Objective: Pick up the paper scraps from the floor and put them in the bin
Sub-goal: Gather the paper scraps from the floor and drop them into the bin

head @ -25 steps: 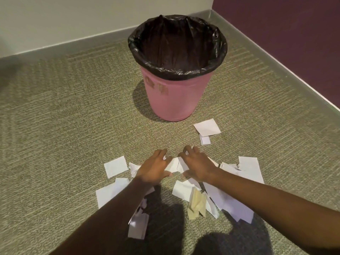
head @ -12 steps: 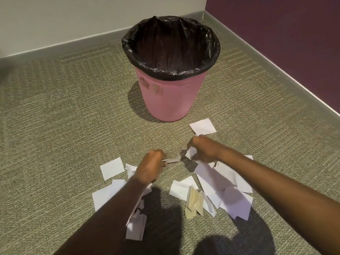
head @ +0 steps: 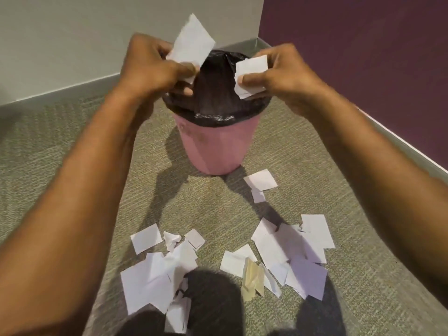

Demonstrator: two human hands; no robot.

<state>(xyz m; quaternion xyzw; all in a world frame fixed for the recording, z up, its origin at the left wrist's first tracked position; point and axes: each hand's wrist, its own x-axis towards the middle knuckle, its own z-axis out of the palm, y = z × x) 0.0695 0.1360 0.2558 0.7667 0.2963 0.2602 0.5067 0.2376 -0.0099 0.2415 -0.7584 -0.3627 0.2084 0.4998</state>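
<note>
A pink bin (head: 219, 146) with a black liner (head: 213, 93) stands on the carpet near the room corner. Over its left rim my left hand (head: 150, 66) pinches a white paper scrap (head: 192, 42) that sticks upward. My right hand (head: 281, 73) hovers over the right rim and pinches a smaller white scrap (head: 251, 73). Several white scraps lie on the floor in front of the bin: a left cluster (head: 157, 270), a right cluster (head: 293, 253) with a beige piece (head: 252, 278), and two scraps (head: 260, 181) close to the bin's base.
A grey wall and skirting (head: 60, 93) run behind the bin, and a purple wall (head: 363, 57) closes the right side. Green-grey carpet (head: 48, 154) stretches out to the left. Dark shadows fall on the carpet at the bottom edge.
Both hands have risen from the floor pile to above the bin's mouth, each carrying a paper scrap it picked up. The view has moved closer to the bin.
</note>
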